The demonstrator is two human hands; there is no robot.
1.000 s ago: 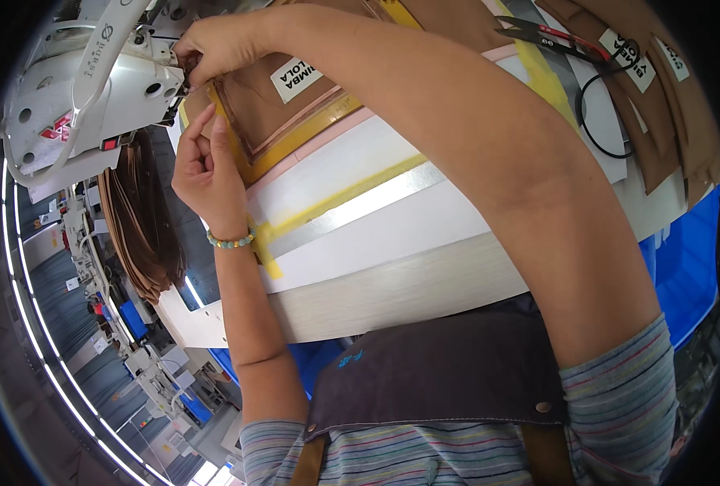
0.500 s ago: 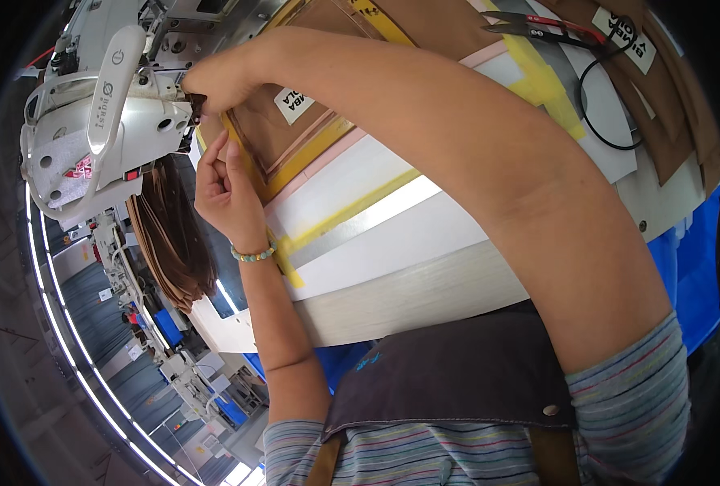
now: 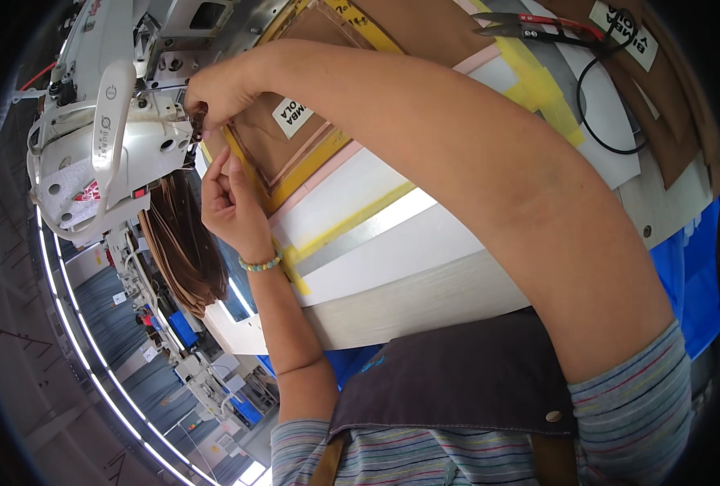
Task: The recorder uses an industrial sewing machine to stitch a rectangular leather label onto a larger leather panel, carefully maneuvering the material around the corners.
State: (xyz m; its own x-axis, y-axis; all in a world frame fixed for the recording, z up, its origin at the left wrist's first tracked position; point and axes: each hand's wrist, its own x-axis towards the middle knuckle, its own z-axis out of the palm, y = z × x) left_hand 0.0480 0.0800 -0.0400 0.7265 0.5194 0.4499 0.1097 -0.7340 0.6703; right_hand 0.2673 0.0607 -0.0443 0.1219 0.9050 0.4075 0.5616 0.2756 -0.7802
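My right arm reaches across to the far left, and my right hand (image 3: 222, 91) is at the needle end of a white sewing machine head (image 3: 137, 142). Its fingers bend downward there; their tips and anything between them are hidden. Just nearer, my left hand (image 3: 234, 206), with a beaded bracelet (image 3: 261, 264) at its wrist, is held palm inward. Its fingers are curled, with index finger and thumb close together; whatever they pinch, if anything, is too small to make out. Beside both hands lies a yellow-edged template frame (image 3: 295, 180) around a brown panel (image 3: 256, 134) bearing a white label (image 3: 292, 117).
Brown pieces (image 3: 183, 247) hang in a stack below the machine head. Red-and-black-handled snips (image 3: 538, 28) and a black cord (image 3: 583, 109) lie at the far right by more brown pieces (image 3: 668, 138). Blue bins (image 3: 696, 275) stand beyond the table edge.
The whole view has shifted slightly, so the machine and left hand appear a little lower and farther right. Both hands keep nearly the same pose at the machine head.
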